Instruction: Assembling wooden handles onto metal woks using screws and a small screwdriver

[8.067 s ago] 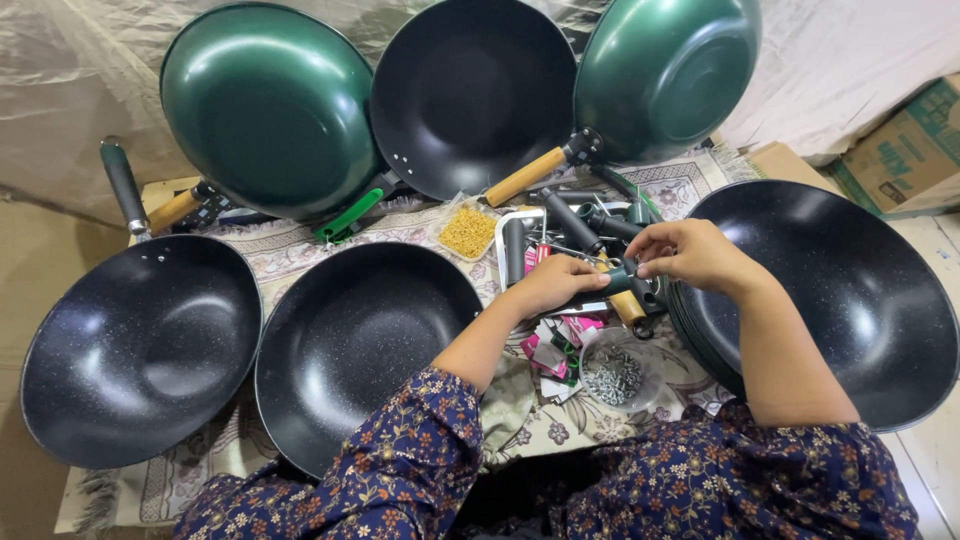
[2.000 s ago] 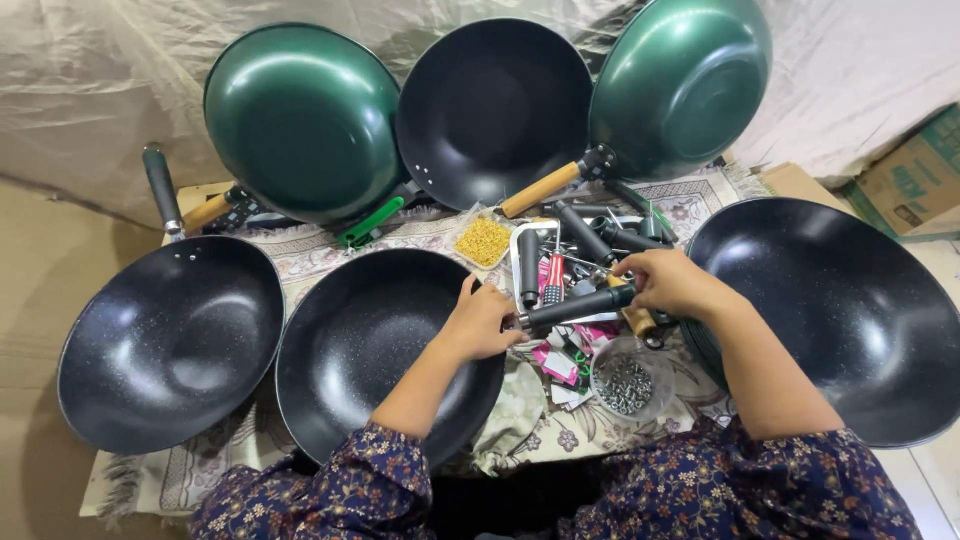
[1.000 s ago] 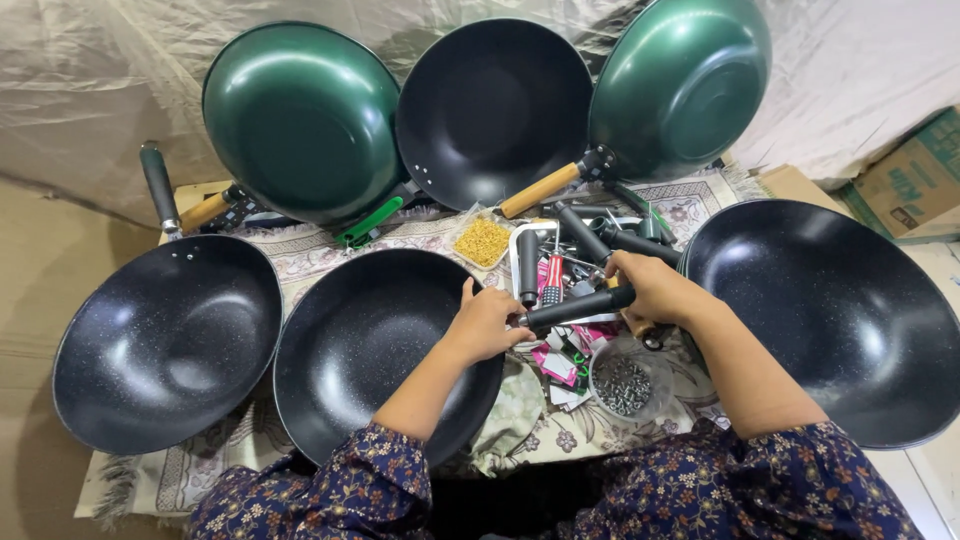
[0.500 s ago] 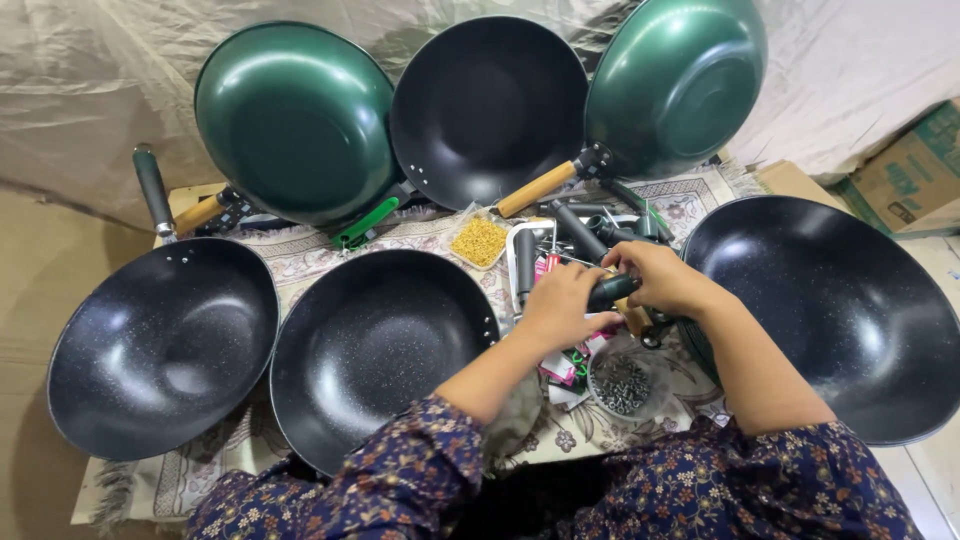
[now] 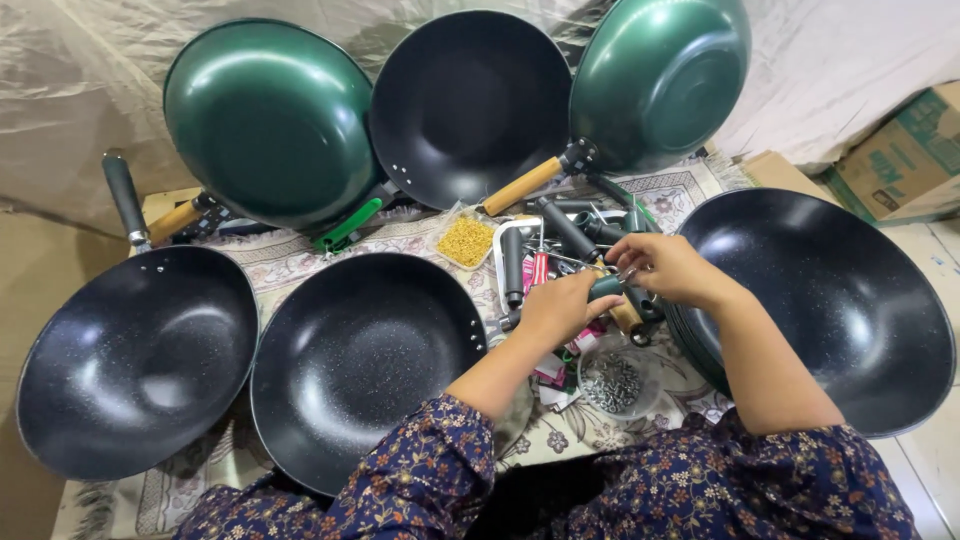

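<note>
We grip a dark green cylindrical pan handle (image 5: 607, 288) in our left hand (image 5: 556, 308), fingers closed round it | our right hand (image 5: 668, 268) pinches its end | handle at 12 o'clock of the clear round tub of screws (image 5: 612, 378), 3 o'clock of the black speckled wok (image 5: 365, 365)

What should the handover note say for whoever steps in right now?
Left hand: closed on a dark pan handle.
Right hand: fingers at that handle's end, holding it too.
Things: loose handles lie just behind the hands; screw bowl sits in front of them; the handle-less black wok is left of the hands.
Done: left wok has its handle.
Left: the handle in hand is not on any wok.
</note>
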